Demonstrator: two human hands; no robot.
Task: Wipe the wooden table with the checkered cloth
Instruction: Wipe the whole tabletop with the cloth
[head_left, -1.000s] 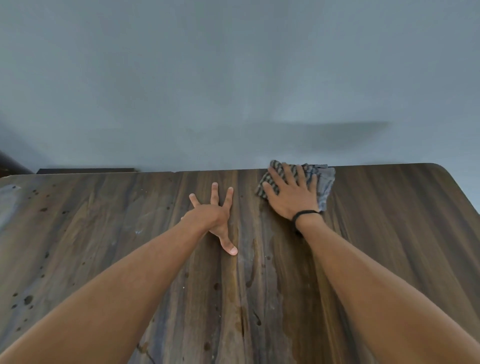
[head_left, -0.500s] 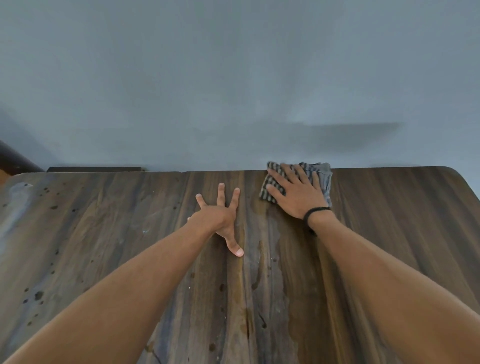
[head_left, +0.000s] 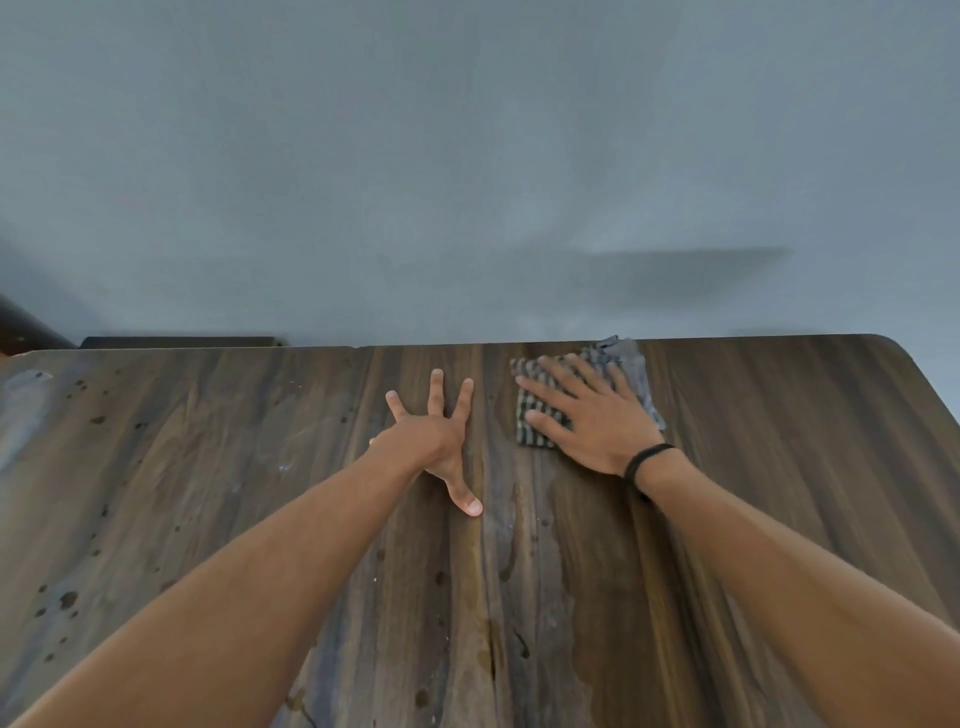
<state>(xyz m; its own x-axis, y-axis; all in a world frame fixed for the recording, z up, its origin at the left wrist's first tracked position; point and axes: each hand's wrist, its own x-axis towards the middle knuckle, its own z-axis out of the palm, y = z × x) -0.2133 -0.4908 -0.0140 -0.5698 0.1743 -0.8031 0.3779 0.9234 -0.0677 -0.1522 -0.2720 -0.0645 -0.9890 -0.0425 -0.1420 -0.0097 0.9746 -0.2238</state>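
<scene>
right hand (head_left: 592, 421) flat, fingers straight, pressing checkered cloth (head_left: 535, 415) at far edge of wooden table (head_left: 779, 467). left hand (head_left: 434, 441) splayed, bracing, holding nothing. risk: cloth slipping over edge (corner already overhangs), left-side spots (head_left: 67, 600) missed.

Right hand (head_left: 597, 428) flat on checkered cloth (head_left: 525, 401)

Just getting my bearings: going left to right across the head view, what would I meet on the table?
First dark spots → left hand, spread open → checkered cloth under the right hand → black wristband → table's rounded corner.
</scene>
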